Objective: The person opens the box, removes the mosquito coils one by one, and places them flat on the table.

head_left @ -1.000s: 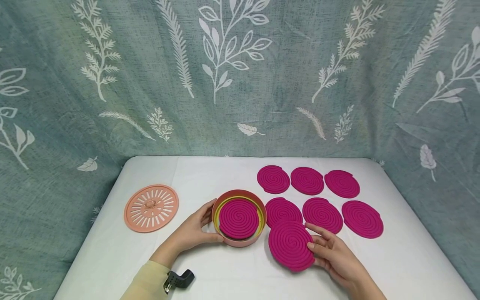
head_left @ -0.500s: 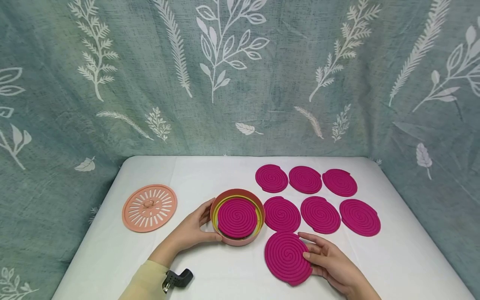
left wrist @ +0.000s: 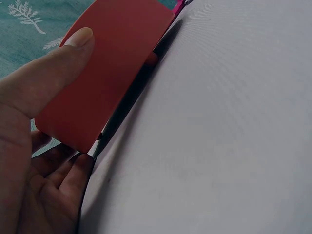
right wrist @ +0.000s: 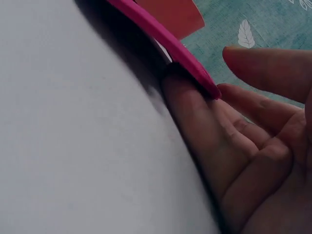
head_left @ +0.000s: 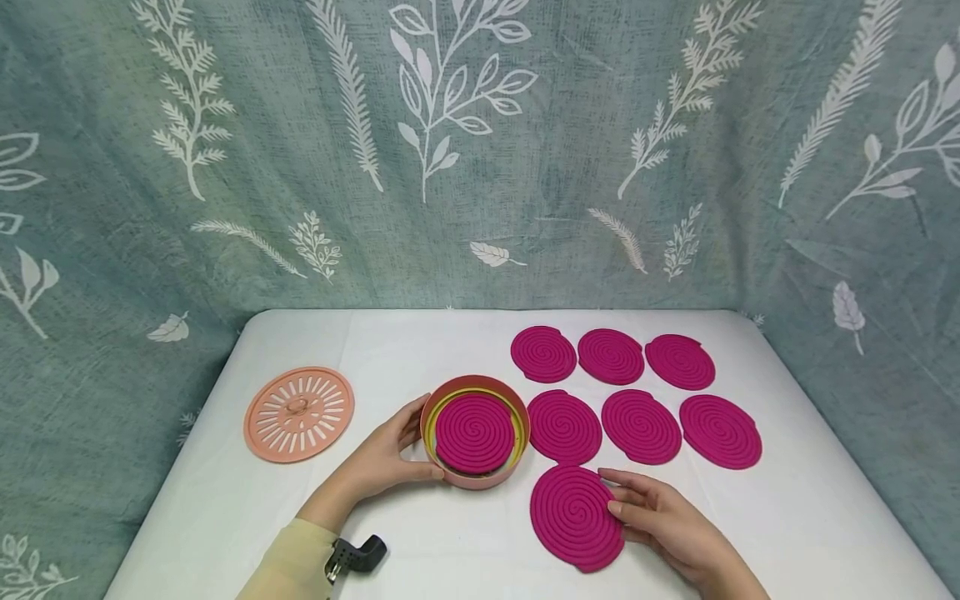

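My left hand (head_left: pixel 393 454) grips the side of a round orange-pink box (head_left: pixel 477 482) with a yellow inner ring. Inside that box lies a magenta spiral mosquito coil (head_left: pixel 476 433). In the left wrist view the thumb presses the box wall (left wrist: pixel 112 63) while the fingers curl round its lower edge. A separate mosquito coil (head_left: pixel 576 518) lies on the table in front and to the right of the box. At its right edge is my right hand (head_left: pixel 667 521). The right wrist view shows the thumb apart from this coil (right wrist: pixel 180 53), with fingertips under its rim.
Two rows of magenta coils (head_left: pixel 611 356) lie flat at the back right of the white table (head_left: pixel 450 550). A slotted orange lid (head_left: pixel 279 446) with a small loop rests at the left. A leaf-patterned curtain (head_left: pixel 555 167) hangs behind and at both sides.
The right hand has brought the mosquito coil down and slightly left onto the table in front of the nearer row, and its thumb has come off. The left hand has stayed on the box.
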`<state>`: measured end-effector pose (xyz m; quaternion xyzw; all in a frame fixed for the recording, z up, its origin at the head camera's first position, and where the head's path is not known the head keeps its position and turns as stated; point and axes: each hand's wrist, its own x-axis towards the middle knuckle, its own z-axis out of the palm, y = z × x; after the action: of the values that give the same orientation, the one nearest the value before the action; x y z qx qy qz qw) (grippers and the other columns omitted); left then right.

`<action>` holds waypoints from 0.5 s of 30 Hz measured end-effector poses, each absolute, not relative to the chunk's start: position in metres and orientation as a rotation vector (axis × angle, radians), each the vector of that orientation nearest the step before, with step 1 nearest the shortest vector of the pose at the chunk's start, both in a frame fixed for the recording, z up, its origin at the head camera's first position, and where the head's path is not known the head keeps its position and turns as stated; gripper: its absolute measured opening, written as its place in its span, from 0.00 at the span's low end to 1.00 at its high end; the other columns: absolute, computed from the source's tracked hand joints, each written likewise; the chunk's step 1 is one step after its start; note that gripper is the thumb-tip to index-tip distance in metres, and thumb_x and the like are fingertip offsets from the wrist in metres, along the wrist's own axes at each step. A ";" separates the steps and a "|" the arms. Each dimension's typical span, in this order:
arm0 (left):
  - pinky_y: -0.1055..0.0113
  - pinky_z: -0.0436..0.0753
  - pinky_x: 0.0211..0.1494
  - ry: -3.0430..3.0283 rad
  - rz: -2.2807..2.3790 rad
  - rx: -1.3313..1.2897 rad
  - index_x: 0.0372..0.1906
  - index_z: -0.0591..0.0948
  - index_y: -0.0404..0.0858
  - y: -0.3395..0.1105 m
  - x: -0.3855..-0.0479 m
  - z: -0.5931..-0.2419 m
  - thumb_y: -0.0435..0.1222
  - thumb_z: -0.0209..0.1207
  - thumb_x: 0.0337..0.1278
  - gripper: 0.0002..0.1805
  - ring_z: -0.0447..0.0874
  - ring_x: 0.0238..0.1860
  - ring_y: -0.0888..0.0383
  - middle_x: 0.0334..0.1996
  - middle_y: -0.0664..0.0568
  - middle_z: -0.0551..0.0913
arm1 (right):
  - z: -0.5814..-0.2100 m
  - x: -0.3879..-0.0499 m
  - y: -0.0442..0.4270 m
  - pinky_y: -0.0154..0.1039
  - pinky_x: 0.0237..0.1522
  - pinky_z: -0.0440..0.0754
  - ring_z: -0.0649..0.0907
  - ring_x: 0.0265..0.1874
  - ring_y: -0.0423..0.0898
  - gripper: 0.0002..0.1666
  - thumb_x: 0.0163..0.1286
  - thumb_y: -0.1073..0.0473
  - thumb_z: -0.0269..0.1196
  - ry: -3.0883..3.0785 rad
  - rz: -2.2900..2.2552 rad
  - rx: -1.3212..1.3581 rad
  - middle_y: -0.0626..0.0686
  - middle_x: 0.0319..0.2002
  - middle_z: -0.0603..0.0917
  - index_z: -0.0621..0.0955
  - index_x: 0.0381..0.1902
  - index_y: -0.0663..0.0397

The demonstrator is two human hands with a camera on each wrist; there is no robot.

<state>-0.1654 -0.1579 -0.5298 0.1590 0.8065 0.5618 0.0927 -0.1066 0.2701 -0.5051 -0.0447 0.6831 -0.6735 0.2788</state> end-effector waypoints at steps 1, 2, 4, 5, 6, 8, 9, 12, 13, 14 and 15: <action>0.74 0.65 0.70 2.395 1.668 0.472 0.77 0.57 0.56 -0.158 -0.166 -0.530 0.52 0.81 0.30 0.63 0.63 0.70 0.63 0.72 0.60 0.63 | -0.504 -0.106 0.271 0.48 0.49 0.86 0.84 0.47 0.51 0.36 0.73 0.62 0.60 1.849 -1.800 -0.118 0.64 0.53 0.80 0.61 0.73 0.70; 0.74 0.65 0.70 2.394 1.670 0.473 0.77 0.57 0.56 -0.158 -0.165 -0.529 0.52 0.81 0.30 0.63 0.63 0.70 0.63 0.72 0.60 0.63 | -0.503 -0.106 0.271 0.48 0.50 0.86 0.84 0.48 0.50 0.36 0.73 0.61 0.60 1.866 -1.793 -0.120 0.64 0.54 0.80 0.61 0.72 0.72; 0.74 0.65 0.70 2.389 1.677 0.471 0.77 0.57 0.56 -0.158 -0.166 -0.529 0.52 0.81 0.30 0.63 0.63 0.70 0.63 0.72 0.60 0.63 | -0.501 -0.106 0.273 0.48 0.51 0.85 0.84 0.50 0.50 0.36 0.74 0.60 0.60 1.900 -1.780 -0.125 0.65 0.56 0.79 0.61 0.71 0.75; 0.74 0.65 0.70 2.388 1.678 0.471 0.77 0.57 0.56 -0.158 -0.166 -0.528 0.52 0.81 0.30 0.63 0.63 0.70 0.63 0.72 0.60 0.64 | -0.500 -0.106 0.274 0.48 0.52 0.85 0.83 0.51 0.50 0.36 0.74 0.60 0.60 1.922 -1.772 -0.136 0.66 0.57 0.79 0.61 0.70 0.76; 0.74 0.65 0.70 2.387 1.680 0.468 0.77 0.57 0.56 -0.158 -0.166 -0.528 0.52 0.81 0.30 0.64 0.63 0.70 0.63 0.71 0.60 0.64 | -0.499 -0.106 0.275 0.48 0.52 0.85 0.83 0.53 0.49 0.36 0.74 0.59 0.60 1.948 -1.760 -0.135 0.66 0.58 0.78 0.62 0.70 0.77; 0.74 0.65 0.70 2.385 1.680 0.461 0.77 0.57 0.56 -0.157 -0.165 -0.528 0.52 0.81 0.29 0.64 0.63 0.70 0.63 0.72 0.60 0.63 | -0.496 -0.106 0.277 0.45 0.52 0.85 0.83 0.53 0.48 0.36 0.73 0.58 0.61 2.013 -1.725 -0.111 0.65 0.59 0.78 0.63 0.69 0.76; 0.74 0.65 0.70 2.385 1.680 0.457 0.77 0.57 0.56 -0.157 -0.165 -0.528 0.52 0.82 0.29 0.64 0.63 0.70 0.63 0.72 0.60 0.63 | -0.495 -0.106 0.278 0.44 0.51 0.85 0.83 0.53 0.48 0.36 0.73 0.57 0.61 2.045 -1.706 -0.098 0.66 0.59 0.78 0.64 0.69 0.76; 0.74 0.65 0.70 2.384 1.679 0.449 0.77 0.57 0.56 -0.157 -0.164 -0.528 0.52 0.82 0.29 0.64 0.63 0.70 0.62 0.72 0.60 0.63 | -0.492 -0.106 0.280 0.43 0.51 0.86 0.83 0.53 0.50 0.36 0.72 0.55 0.62 2.102 -1.672 -0.059 0.66 0.58 0.79 0.66 0.68 0.74; 0.74 0.65 0.70 2.384 1.678 0.446 0.77 0.57 0.56 -0.157 -0.164 -0.528 0.52 0.82 0.29 0.64 0.63 0.70 0.62 0.72 0.60 0.63 | -0.491 -0.106 0.281 0.42 0.51 0.86 0.83 0.54 0.50 0.36 0.72 0.55 0.63 2.111 -1.670 -0.055 0.66 0.58 0.79 0.67 0.68 0.74; 0.75 0.65 0.70 2.384 1.678 0.445 0.77 0.57 0.56 -0.157 -0.164 -0.527 0.51 0.82 0.29 0.64 0.63 0.70 0.62 0.72 0.60 0.63 | -0.491 -0.105 0.281 0.42 0.51 0.86 0.83 0.54 0.51 0.36 0.72 0.55 0.63 2.116 -1.669 -0.051 0.66 0.58 0.79 0.67 0.68 0.73; 0.75 0.65 0.70 2.385 1.679 0.445 0.77 0.57 0.56 -0.157 -0.165 -0.527 0.51 0.82 0.29 0.64 0.63 0.70 0.62 0.72 0.60 0.63 | -0.491 -0.105 0.281 0.42 0.51 0.86 0.82 0.54 0.52 0.35 0.72 0.55 0.63 2.118 -1.669 -0.051 0.66 0.58 0.79 0.67 0.68 0.73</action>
<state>-0.1647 -0.1571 -0.5273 0.1502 0.8046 0.5665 0.0955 -0.1054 0.2806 -0.4909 -0.0186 0.7660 -0.6036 0.2202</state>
